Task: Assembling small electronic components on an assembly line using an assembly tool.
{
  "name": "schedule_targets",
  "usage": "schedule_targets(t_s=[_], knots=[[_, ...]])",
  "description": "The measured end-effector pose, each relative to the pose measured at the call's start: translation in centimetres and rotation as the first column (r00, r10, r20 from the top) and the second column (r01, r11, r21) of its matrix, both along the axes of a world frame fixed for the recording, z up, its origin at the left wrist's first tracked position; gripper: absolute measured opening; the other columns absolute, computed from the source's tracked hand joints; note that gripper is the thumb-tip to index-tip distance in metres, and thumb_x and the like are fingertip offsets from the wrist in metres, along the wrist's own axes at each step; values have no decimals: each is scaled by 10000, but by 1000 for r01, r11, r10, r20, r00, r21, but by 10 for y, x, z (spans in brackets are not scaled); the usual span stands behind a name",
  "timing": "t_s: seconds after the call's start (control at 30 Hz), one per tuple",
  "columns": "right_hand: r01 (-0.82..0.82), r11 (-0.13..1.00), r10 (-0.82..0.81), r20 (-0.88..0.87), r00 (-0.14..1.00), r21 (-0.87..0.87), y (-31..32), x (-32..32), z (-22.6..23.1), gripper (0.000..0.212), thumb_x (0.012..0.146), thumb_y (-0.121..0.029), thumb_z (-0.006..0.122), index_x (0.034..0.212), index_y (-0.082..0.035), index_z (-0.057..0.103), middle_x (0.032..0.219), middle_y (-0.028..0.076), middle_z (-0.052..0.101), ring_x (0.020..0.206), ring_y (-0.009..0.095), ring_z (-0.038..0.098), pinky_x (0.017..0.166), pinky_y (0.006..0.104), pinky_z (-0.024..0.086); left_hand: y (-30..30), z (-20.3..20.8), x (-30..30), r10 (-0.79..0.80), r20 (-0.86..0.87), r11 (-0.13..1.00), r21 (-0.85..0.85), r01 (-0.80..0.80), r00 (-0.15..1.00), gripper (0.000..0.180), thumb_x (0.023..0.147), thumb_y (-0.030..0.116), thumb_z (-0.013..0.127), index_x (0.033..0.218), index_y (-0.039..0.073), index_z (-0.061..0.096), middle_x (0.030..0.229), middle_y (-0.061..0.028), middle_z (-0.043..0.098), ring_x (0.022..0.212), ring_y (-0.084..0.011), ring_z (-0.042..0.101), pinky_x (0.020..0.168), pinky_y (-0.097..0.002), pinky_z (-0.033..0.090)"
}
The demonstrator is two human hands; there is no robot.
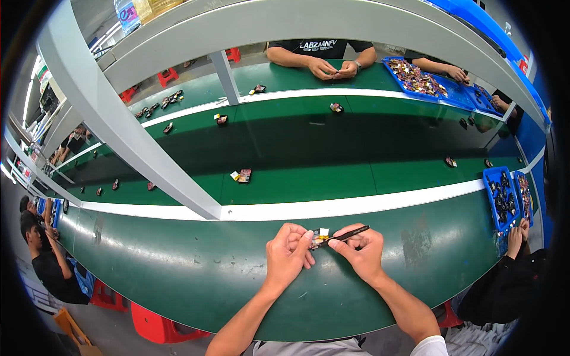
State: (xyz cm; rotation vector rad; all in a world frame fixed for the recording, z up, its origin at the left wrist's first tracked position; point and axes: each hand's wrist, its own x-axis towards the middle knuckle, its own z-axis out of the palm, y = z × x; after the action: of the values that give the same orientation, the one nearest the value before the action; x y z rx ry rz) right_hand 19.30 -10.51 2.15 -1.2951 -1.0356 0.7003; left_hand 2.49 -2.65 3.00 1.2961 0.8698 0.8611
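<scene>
One slim black pen-shaped tool (pixel 355 232) in my right hand (pixel 363 252); one small dark part with white and yellow tabs (pixel 321 234) pinched in my left hand (pixel 287 254), over the green bench (pixel 178 255). Tool's long axis slants, lower-left end toward the part. Two blue plastic trays, near right: one (pixel 490 200) holds black pieces (pixel 503 202), the other (pixel 526 215) pinkish-brown pieces (pixel 523 191).

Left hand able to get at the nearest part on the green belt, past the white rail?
Probably, once free: the left hand seems to grip a small part. The white rail lies between it and the nearest belt part, but looks easy to reach over.
</scene>
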Motion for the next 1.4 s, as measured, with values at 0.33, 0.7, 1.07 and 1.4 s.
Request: schedule_targets(t_s=[0.33,0.7,1.07,1.4], knots=[[-15,997,-2,-234,972,-71,-1,6,-1,133,865,78,739,967,46,660,860,84,720,722,58,644,605,180,480,-2,-2,2,41,53,999,21,-42,998,129,988,69,639,991,-44,578,744,-91,686,518,-117,639,416,-236,486],[-13,1000,11,-141,990,-11,-2,4,2,150,855,65,756,971,25,669,844,53,731,578,-23,443,507,166,334,-1,-2,1,52,45,998,20,-53,998,128,1006,67,611,1017,-47,554,762,-108,661,529,-150,656,422,-238,508],[-27,999,20,-211,977,-30,-1,3,3,155,858,64,754,976,27,661,814,23,700,585,-20,461,509,169,337,-2,-2,0,38,93,999,-28,-36,995,117,998,59,618,1013,-44,565,765,-100,674,523,-133,643,419,-233,494],[-21,1000,22,-78,997,7,-5,-1,8,166,844,50,770,969,28,664,813,56,730,555,-22,456,489,165,335,-3,-2,0,52,65,999,2,-53,997,114,1007,62,611,1016,-35,552,769,-97,667,524,-132,642,426,-229,501]])
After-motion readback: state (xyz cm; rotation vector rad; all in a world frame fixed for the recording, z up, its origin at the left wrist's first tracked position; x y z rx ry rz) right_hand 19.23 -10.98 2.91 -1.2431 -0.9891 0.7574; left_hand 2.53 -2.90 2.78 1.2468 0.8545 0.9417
